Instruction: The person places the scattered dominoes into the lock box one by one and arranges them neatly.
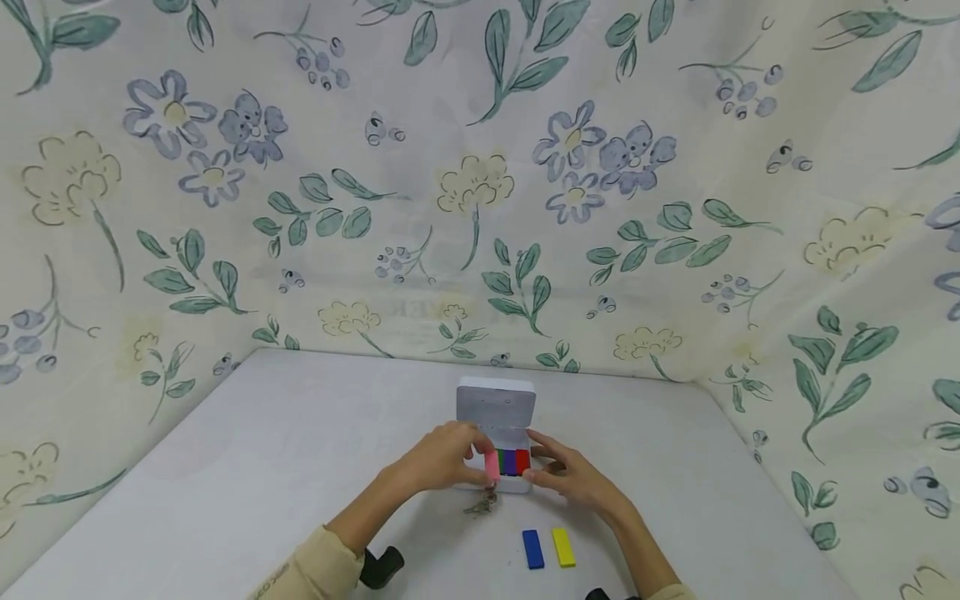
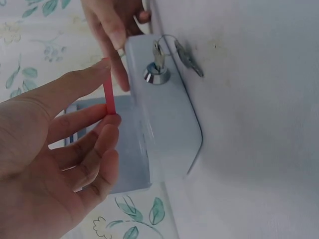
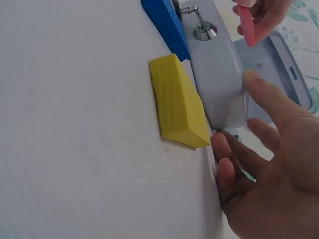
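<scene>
My left hand (image 1: 447,457) pinches a thin pink block (image 1: 491,466) between thumb and fingertips, upright over the left side of a small pale grey lockbox (image 2: 172,129). The box's lid (image 1: 495,407) stands open at the back. Inside, green, purple (image 1: 510,462) and red (image 1: 522,462) blocks sit side by side at the right. My right hand (image 1: 573,477) holds the box's right side, thumb at the front corner and index finger toward the back. A ring of keys (image 2: 187,57) hangs from the lock (image 2: 157,73) on the box's front.
On the white table (image 1: 300,433), a blue block (image 1: 533,549) and a yellow block (image 1: 563,547) lie in front of the box, toward the right. A black object (image 1: 382,568) shows by the left sleeve. Floral cloth (image 1: 480,208) surrounds the table's back and sides.
</scene>
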A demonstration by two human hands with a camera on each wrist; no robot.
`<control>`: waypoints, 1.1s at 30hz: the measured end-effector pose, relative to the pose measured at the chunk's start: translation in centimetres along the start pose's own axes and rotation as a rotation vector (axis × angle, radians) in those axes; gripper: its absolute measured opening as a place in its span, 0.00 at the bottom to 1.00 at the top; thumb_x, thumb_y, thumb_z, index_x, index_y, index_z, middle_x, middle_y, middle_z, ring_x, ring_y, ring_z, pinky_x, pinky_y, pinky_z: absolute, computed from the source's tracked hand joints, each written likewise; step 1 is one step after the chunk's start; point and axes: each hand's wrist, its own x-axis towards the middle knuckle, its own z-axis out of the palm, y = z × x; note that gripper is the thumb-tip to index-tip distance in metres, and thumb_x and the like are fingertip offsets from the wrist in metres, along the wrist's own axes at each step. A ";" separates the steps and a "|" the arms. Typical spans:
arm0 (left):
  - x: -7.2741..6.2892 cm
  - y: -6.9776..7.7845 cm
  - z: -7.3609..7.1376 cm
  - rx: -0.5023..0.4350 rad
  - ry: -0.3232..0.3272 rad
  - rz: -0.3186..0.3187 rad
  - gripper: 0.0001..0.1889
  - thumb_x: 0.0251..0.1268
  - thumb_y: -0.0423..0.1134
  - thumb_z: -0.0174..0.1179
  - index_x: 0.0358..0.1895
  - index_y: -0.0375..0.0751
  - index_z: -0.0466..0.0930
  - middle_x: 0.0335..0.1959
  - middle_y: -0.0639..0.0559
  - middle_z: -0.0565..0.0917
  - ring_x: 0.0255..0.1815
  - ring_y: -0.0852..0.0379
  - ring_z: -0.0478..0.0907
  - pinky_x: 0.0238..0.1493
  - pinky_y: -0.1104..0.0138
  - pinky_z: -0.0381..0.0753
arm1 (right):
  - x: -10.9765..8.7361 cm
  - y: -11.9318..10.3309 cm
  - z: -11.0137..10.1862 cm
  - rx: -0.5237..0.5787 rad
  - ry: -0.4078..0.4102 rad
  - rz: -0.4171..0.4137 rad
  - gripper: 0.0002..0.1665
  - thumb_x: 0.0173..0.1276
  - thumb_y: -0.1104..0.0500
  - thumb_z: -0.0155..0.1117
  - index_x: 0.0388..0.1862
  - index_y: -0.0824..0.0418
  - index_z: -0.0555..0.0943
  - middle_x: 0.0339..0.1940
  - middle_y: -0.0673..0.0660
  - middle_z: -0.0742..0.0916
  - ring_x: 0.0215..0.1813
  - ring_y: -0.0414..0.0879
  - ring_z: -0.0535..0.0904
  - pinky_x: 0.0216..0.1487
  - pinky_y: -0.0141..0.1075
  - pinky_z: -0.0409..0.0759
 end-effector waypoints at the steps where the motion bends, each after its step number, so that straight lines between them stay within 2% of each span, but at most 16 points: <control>1: 0.0 -0.2 0.0 0.000 0.001 -0.002 0.18 0.53 0.42 0.74 0.47 0.40 0.86 0.42 0.50 0.86 0.41 0.53 0.80 0.35 0.75 0.77 | 0.0 0.0 0.0 -0.001 0.004 -0.003 0.42 0.68 0.47 0.64 0.78 0.50 0.60 0.69 0.66 0.75 0.59 0.55 0.77 0.53 0.52 0.80; 9: 0.6 -1.3 -0.5 0.005 0.010 -0.018 0.19 0.53 0.42 0.74 0.47 0.39 0.86 0.43 0.50 0.86 0.42 0.52 0.81 0.36 0.72 0.80 | -0.3 -0.1 0.4 -0.003 0.049 0.004 0.41 0.68 0.46 0.64 0.77 0.49 0.61 0.70 0.64 0.76 0.57 0.52 0.77 0.60 0.54 0.76; 17: 1.0 -1.6 -0.5 -0.011 0.008 -0.053 0.19 0.53 0.41 0.74 0.47 0.37 0.85 0.44 0.48 0.86 0.42 0.51 0.80 0.39 0.66 0.82 | -0.3 0.2 0.9 0.008 0.078 0.028 0.40 0.67 0.46 0.65 0.76 0.46 0.63 0.69 0.63 0.76 0.57 0.51 0.77 0.61 0.52 0.77; 24: 1.6 -2.4 -0.1 -0.021 0.010 -0.071 0.19 0.53 0.40 0.73 0.48 0.37 0.85 0.44 0.48 0.86 0.41 0.53 0.80 0.41 0.65 0.83 | -0.4 0.1 1.0 0.010 0.079 0.020 0.39 0.68 0.46 0.64 0.76 0.46 0.63 0.69 0.63 0.76 0.58 0.51 0.77 0.62 0.54 0.75; 33: 2.2 -3.1 0.2 -0.020 0.020 -0.053 0.18 0.54 0.39 0.72 0.48 0.37 0.86 0.44 0.47 0.85 0.41 0.53 0.79 0.41 0.63 0.83 | -0.4 0.1 0.9 0.007 0.084 0.025 0.39 0.68 0.45 0.64 0.76 0.45 0.63 0.69 0.62 0.77 0.57 0.51 0.77 0.62 0.54 0.74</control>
